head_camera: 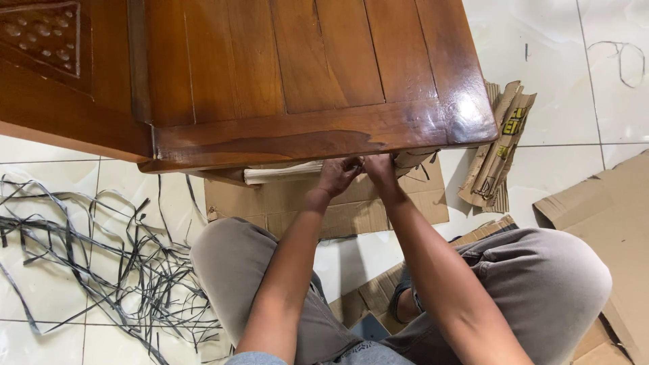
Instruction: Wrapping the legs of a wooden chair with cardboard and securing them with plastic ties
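A glossy brown wooden table top (pixel 304 74) fills the upper view. I crouch in front of it with both arms stretched forward. My left hand (pixel 336 176) and my right hand (pixel 380 169) meet just under the table's front edge, fingers closed around the cardboard wrapping (pixel 284 172) on a part below the top. The fingertips are partly hidden beneath the edge. A flat cardboard sheet (pixel 351 206) lies on the floor under my hands.
A tangle of black plastic straps (pixel 88 250) spreads over the white tiled floor at left. Crumpled cardboard (pixel 503 145) leans by the table's right corner. More cardboard sheets (pixel 595 196) lie at right and beneath my knees.
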